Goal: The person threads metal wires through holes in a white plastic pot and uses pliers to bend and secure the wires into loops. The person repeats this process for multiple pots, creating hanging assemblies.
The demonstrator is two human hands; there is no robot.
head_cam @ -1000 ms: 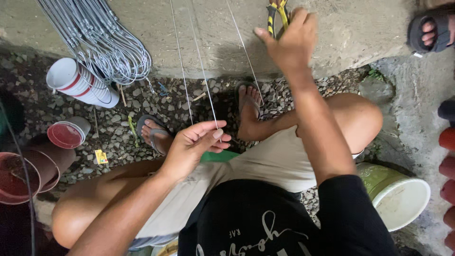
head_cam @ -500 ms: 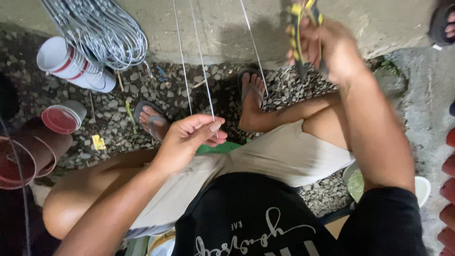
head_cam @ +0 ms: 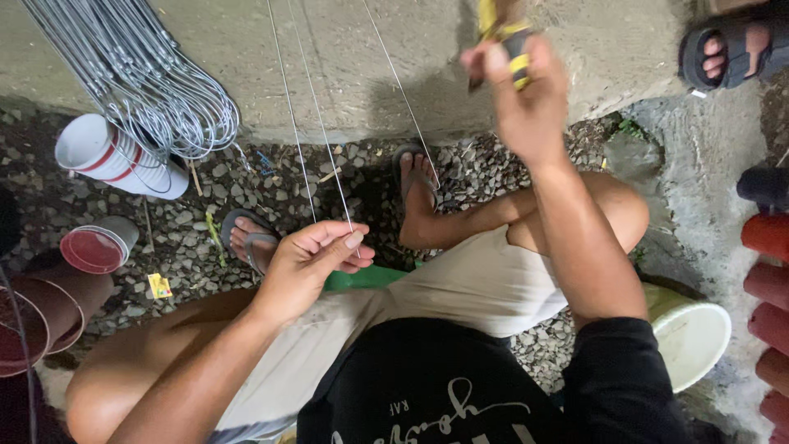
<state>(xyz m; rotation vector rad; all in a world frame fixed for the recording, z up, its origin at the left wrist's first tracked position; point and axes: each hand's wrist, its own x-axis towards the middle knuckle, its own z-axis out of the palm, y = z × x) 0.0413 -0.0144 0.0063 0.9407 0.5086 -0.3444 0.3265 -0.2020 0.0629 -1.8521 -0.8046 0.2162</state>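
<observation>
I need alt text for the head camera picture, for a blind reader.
Seated person's left hand pinches thin wires while the right hand raises yellow-handled pliers. Wire loops and cups lie on gravel to the left.

Left hand (head_cam: pixel 308 267) is pinching thin wires (head_cam: pixel 316 131) running up over the gravel, right hand (head_cam: pixel 518 99) is gripping yellow-handled pliers (head_cam: pixel 501 37) up high, bundle of wire hangers (head_cam: pixel 156 90) lying beside stacked cups (head_cam: pixel 107 156).

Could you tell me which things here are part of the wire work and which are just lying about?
In use:
- thin wires, pinched by the left hand
- yellow-handled pliers, gripped in the right hand
- bundle of bent wire pieces, probably stock

Lying about:
- stacked white cups
- red-lined cup
- white bucket
</observation>
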